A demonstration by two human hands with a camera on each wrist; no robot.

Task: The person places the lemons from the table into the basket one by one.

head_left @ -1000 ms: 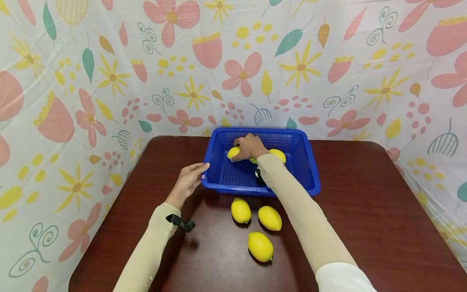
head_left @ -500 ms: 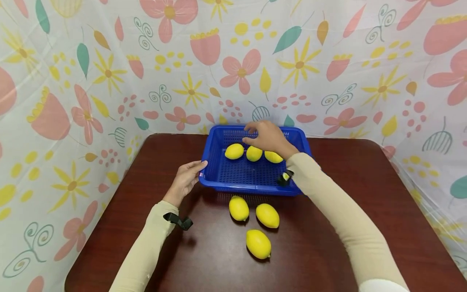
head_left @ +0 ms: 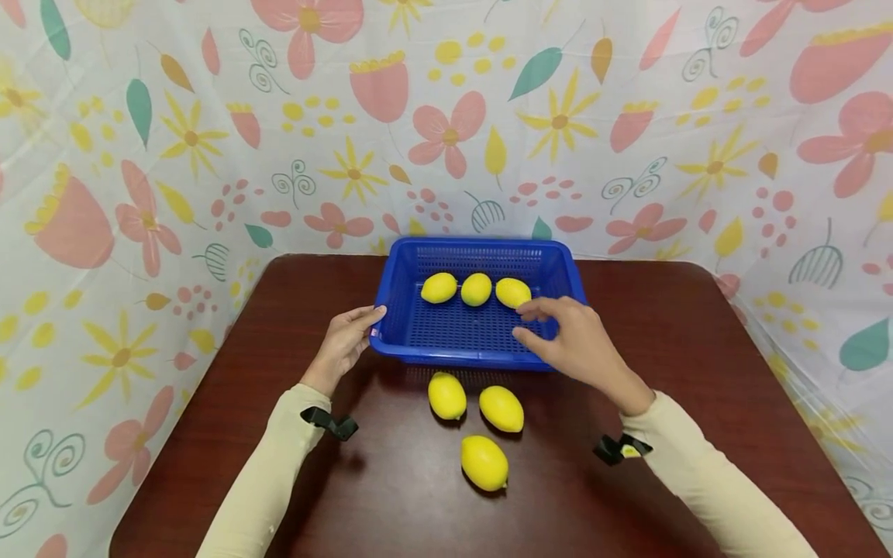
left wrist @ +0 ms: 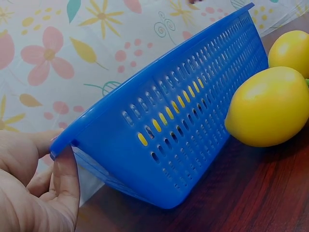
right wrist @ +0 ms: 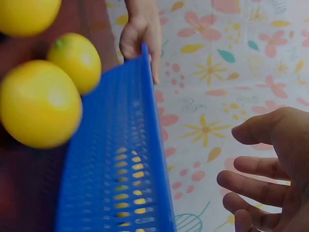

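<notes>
A blue plastic basket (head_left: 460, 359) with slotted walls stands toward the back of the table. Three lemons lie in a row inside it: a left lemon (head_left: 439, 287), a middle lemon (head_left: 477, 289) and a right lemon (head_left: 513, 293). My left hand (head_left: 343, 349) pinches the basket's left rim, thumb on top and fingers beneath, as the left wrist view shows. Over the basket's front right corner hovers my right hand (head_left: 575, 341), holding nothing, its fingers apart and loosely bent in the right wrist view. In front of the basket lie three more lemons, the nearest lemon (head_left: 484, 463) closest to me.
Two of the loose lemons, a left one (head_left: 447, 396) and a right one (head_left: 501, 408), sit close to the basket's front wall. The dark red-brown table (head_left: 698, 372) has rounded back corners. A flower-printed cloth (head_left: 446, 93) hangs behind and at the sides.
My right hand has let go of the left lemon in the basket, lifted, and moved right and toward me to the front right corner. My left hand has stayed on the rim.
</notes>
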